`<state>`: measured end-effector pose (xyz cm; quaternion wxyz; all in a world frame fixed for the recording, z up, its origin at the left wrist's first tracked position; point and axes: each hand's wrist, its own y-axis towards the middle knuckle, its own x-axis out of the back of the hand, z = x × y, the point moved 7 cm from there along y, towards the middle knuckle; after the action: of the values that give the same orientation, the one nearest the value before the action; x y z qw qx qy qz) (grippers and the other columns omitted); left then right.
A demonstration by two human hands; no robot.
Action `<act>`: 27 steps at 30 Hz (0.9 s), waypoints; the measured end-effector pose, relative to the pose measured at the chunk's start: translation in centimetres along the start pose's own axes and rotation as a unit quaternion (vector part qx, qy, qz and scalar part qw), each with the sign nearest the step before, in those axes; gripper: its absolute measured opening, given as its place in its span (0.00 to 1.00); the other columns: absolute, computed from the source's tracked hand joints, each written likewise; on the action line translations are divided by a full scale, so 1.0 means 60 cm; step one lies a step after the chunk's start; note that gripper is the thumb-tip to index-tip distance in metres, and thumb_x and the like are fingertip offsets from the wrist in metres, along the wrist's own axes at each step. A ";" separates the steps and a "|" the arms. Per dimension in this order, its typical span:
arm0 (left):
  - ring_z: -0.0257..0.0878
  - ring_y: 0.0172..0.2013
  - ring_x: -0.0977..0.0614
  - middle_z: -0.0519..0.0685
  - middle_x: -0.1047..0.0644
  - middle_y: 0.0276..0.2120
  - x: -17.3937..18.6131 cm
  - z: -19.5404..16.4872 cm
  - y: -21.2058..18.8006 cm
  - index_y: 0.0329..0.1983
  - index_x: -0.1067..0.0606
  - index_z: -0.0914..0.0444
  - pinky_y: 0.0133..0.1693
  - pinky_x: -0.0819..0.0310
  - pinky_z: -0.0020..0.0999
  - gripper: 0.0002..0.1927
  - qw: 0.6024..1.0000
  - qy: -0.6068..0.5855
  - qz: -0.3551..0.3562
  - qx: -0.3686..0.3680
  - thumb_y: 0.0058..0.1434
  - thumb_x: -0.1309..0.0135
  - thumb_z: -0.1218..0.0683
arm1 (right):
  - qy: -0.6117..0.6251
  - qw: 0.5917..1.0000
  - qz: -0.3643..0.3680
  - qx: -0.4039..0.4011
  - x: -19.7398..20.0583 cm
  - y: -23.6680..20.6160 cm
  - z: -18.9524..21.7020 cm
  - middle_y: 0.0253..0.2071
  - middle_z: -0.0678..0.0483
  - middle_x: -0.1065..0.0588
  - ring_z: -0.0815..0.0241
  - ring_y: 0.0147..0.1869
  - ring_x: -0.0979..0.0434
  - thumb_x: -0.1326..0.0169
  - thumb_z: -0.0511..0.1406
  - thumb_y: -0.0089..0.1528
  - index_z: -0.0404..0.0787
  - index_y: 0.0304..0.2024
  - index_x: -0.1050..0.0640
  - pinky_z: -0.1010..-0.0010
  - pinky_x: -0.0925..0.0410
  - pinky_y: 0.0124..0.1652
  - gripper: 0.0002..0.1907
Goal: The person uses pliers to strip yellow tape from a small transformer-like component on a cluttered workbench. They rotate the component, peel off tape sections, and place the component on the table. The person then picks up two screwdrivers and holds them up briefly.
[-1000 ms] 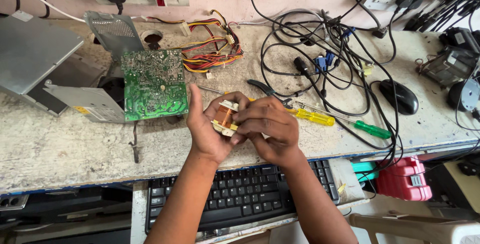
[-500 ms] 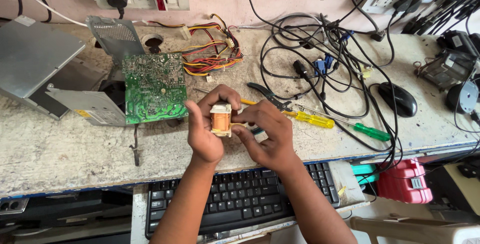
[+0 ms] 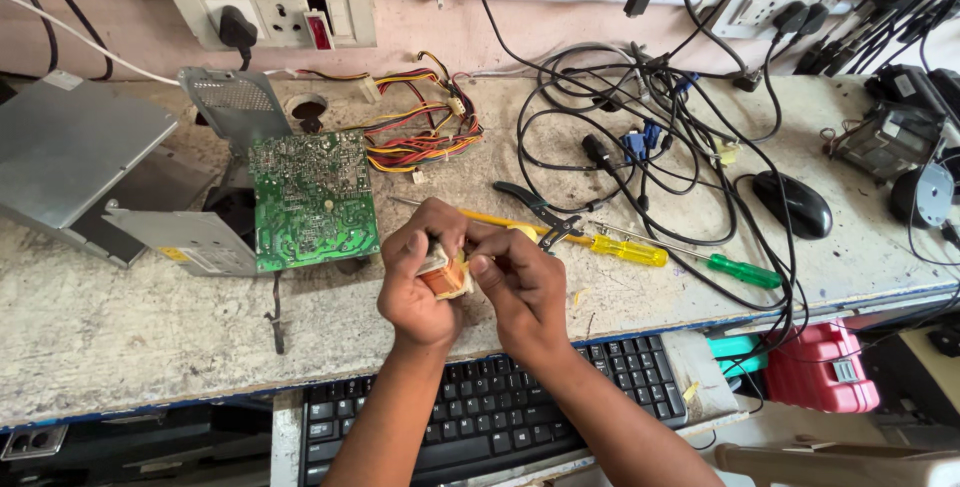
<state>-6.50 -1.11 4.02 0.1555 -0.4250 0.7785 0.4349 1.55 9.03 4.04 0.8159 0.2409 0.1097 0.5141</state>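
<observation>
Above one black keyboard (image 3: 480, 412), left hand (image 3: 420, 282) and right hand (image 3: 520, 287) both gripping one small orange-wound transformer (image 3: 447, 272).

small orange part (image 3: 447, 272) mostly hidden between fingers, keyboard (image 3: 480, 417) partly covered by forearms, grey case (image 3: 70, 157) cut off at left edge

I see my left hand (image 3: 420, 282) and right hand (image 3: 520, 282) pinching a small orange-wound transformer (image 3: 445, 273) above the workbench (image 3: 120, 347). At ten o'clock of it lies a green circuit board (image 3: 313, 200); at three o'clock, a yellow-handled screwdriver (image 3: 625, 249); at six, a black keyboard (image 3: 480, 417).
</observation>
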 end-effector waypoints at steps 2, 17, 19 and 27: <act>0.43 0.40 0.25 0.53 0.31 0.35 -0.007 0.000 -0.003 0.30 0.34 0.67 0.49 0.34 0.35 0.23 0.999 -0.013 0.031 0.008 0.70 0.54 0.43 | 0.052 0.999 -0.008 0.003 -0.001 0.000 -0.003 0.53 0.47 0.20 0.71 0.44 0.27 0.48 0.26 0.68 0.32 0.40 0.27 0.78 0.31 0.43 0.01; 0.38 0.28 0.19 0.51 0.21 0.32 -0.007 0.060 0.005 0.46 0.24 0.67 0.29 0.25 0.31 0.45 0.935 -0.007 0.024 0.355 0.64 0.73 0.24 | -0.352 0.868 0.021 0.351 0.015 0.031 0.130 0.49 0.53 0.23 0.49 0.56 0.23 0.40 0.28 0.54 0.41 0.39 0.24 0.57 0.34 0.55 0.11; 0.38 0.20 0.22 0.51 0.23 0.25 0.001 0.069 0.001 0.43 0.25 0.70 0.22 0.29 0.30 0.46 0.942 -0.012 0.017 0.335 0.67 0.71 0.24 | -0.343 0.877 0.035 0.335 0.013 0.032 0.125 0.49 0.54 0.22 0.51 0.54 0.22 0.39 0.27 0.54 0.41 0.39 0.24 0.59 0.33 0.53 0.11; 0.35 0.18 0.24 0.49 0.24 0.24 0.012 0.065 0.002 0.41 0.26 0.69 0.20 0.33 0.28 0.41 0.956 0.022 -0.038 0.292 0.67 0.66 0.27 | -0.278 0.922 0.066 0.260 0.024 0.041 0.103 0.50 0.53 0.21 0.52 0.52 0.19 0.34 0.25 0.51 0.42 0.44 0.21 0.64 0.26 0.50 0.19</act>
<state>-7.54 1.69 1.40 0.2722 -0.4001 0.8578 0.1733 2.90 9.48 10.73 0.6866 0.5843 -0.0075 0.4325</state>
